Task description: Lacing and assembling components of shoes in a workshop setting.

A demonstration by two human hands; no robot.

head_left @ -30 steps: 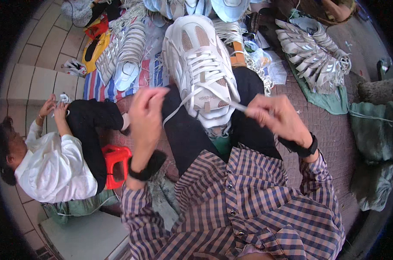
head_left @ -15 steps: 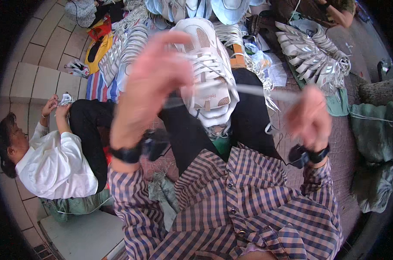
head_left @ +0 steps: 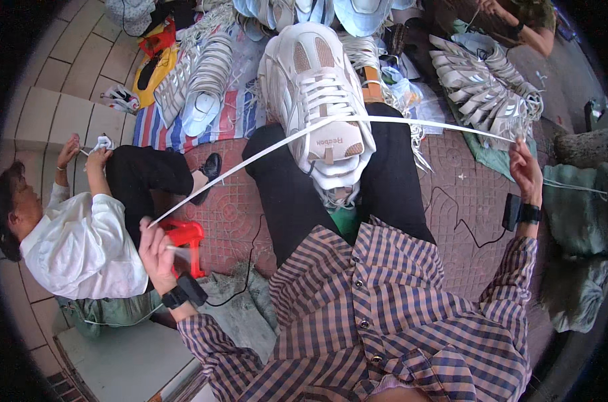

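A cream and white sneaker (head_left: 282, 74) with brown mesh patches stands between my knees, its toe pointing away from me. Crossed white laces run over its upper. From the lacing near the tongue, the two ends of a flat white shoelace (head_left: 424, 123) stretch out to either side, pulled taut. At the lower left my left hand (head_left: 157, 256) is closed on one end, fingers pinched. My right hand (head_left: 525, 171), far out to the right, pinches the other end. Both hands are well apart from the shoe.
Rows of shoe uppers (head_left: 207, 80) lie on a striped sheet (head_left: 173, 130) ahead, with more uppers (head_left: 475, 87) at right. A person in white (head_left: 90, 248) sits at left, holding a small white piece. A red stool (head_left: 190, 241) and green sacks (head_left: 575, 208) are nearby.
Both hands have swung outward from the shoe, the left one down and left, the right one up and right. The lace ends have been drawn out long and straight.
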